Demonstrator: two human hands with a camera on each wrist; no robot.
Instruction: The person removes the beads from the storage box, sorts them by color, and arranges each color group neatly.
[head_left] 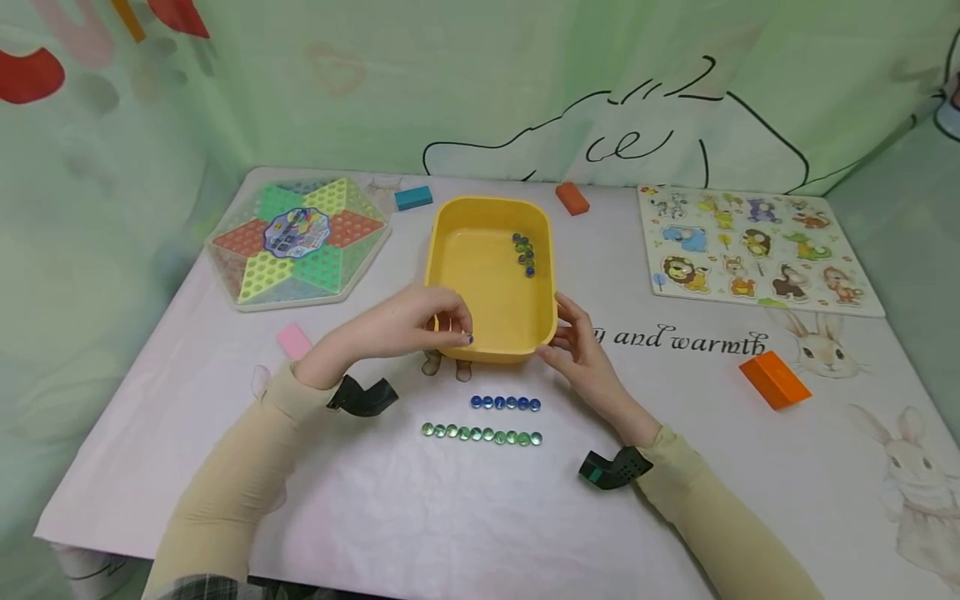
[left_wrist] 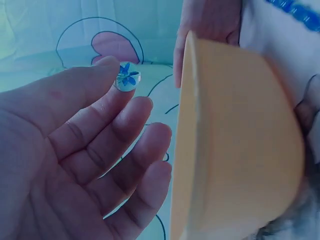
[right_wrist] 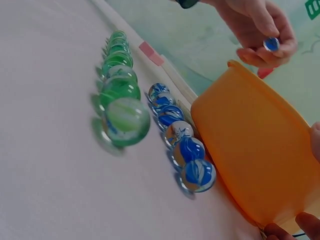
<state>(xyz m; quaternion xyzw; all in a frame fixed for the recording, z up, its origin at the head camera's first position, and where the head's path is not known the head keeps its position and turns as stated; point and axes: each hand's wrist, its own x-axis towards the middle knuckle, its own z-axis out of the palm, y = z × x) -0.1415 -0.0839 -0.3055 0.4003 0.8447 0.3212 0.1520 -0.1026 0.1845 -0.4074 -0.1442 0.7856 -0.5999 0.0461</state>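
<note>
My left hand [head_left: 420, 321] pinches a clear glass marble with a blue swirl [left_wrist: 128, 77] between thumb and forefinger, above the near left rim of a yellow plastic tub [head_left: 480, 321]. In the left wrist view the other fingers are loosely bent. At the tub's near right corner, my right hand [head_left: 588, 362] grips its side. Several blue and green marbles [head_left: 524, 254] lie inside along the tub's right side. In front of it are a row of blue marbles [head_left: 506, 403] and, nearer me, a longer row of green marbles [head_left: 482, 435].
A Chinese checkers board [head_left: 341, 258] lies at the back left, an animal puzzle board [head_left: 750, 287] at the back right. Around the tub are a blue block [head_left: 413, 197], a red-orange block [head_left: 573, 199], a pink block [head_left: 294, 341] and an orange block [head_left: 776, 381].
</note>
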